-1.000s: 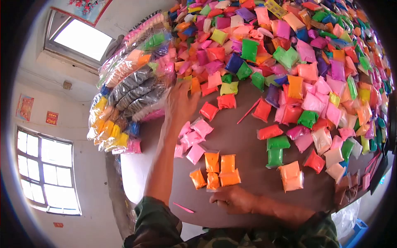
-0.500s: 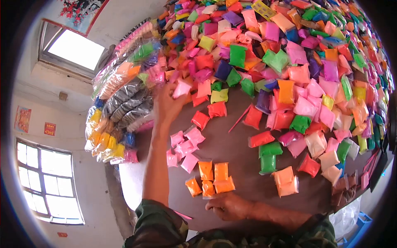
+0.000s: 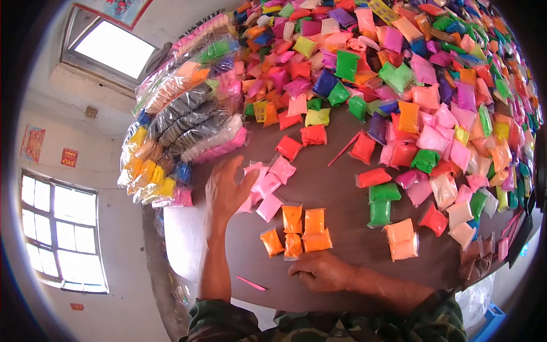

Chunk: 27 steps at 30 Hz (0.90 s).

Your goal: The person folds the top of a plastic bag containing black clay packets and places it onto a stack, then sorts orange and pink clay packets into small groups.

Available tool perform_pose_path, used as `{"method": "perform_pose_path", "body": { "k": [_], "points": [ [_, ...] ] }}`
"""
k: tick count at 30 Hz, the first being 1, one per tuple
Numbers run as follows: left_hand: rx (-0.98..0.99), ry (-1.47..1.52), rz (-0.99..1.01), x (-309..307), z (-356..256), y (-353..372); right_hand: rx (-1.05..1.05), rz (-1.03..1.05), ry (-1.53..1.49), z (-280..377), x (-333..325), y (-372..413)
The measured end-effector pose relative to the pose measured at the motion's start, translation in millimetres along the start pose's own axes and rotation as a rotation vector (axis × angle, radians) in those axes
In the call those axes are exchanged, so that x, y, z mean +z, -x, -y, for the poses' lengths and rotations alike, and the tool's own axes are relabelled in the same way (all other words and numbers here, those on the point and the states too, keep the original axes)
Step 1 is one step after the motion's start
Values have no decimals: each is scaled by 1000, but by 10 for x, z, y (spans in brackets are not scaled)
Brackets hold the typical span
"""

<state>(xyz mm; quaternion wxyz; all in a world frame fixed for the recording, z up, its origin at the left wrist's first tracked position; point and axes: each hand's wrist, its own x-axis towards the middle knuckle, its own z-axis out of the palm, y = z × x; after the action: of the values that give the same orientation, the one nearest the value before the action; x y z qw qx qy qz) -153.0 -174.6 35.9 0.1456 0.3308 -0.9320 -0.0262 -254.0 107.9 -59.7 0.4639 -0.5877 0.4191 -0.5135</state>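
My left hand (image 3: 227, 185) is over the table with its fingers apart, at the left edge of a small group of pink packets (image 3: 269, 185). Nothing shows in its grip. My right hand (image 3: 319, 272) rests low on the table with its fingers curled, just below several orange packets (image 3: 293, 245). Whether it holds anything is hidden. Two red packets (image 3: 313, 135) lie above the pink ones. To the right are green packets (image 3: 380, 211) and peach packets (image 3: 402, 242).
A large heap of colourful packets (image 3: 421, 74) covers the far and right side of the brown table (image 3: 342, 171). Clear bags of packed packets (image 3: 188, 114) are stacked at the left. A thin pink stick (image 3: 251, 283) lies near the front edge.
My left hand has moved down and back from the heap's left edge to the pink group. A pink packet it had at its fingers is no longer there. The view has shifted slightly.
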Motion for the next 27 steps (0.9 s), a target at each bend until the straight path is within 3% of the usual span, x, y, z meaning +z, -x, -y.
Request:
{"method": "perform_pose_path", "body": {
  "k": [3, 6, 9, 12, 18, 21, 27],
  "points": [
    [-146, 99, 60, 11, -202, -345, -2, 3, -28, -1, -24, 10],
    [107, 23, -153, 325, -163, -782, 10, 13, -47, -14, -39, 26],
    [96, -70, -260, 657, -199, -1136, 6, 16, -55, -21, -39, 35],
    [-7, -47, -170, 914, -38, -1339, 9, 23, -77, 1, -72, 25],
    [-65, 1, -122, 597, -168, -948, -14, -25, -94, -23, -22, 43],
    [34, 69, -281, 639, -42, -731, -12, -30, -72, 11, -35, 38],
    [-59, 223, -369, 487, -41, -663, -34, -54, -51, 11, -18, 26]
  ]
}}
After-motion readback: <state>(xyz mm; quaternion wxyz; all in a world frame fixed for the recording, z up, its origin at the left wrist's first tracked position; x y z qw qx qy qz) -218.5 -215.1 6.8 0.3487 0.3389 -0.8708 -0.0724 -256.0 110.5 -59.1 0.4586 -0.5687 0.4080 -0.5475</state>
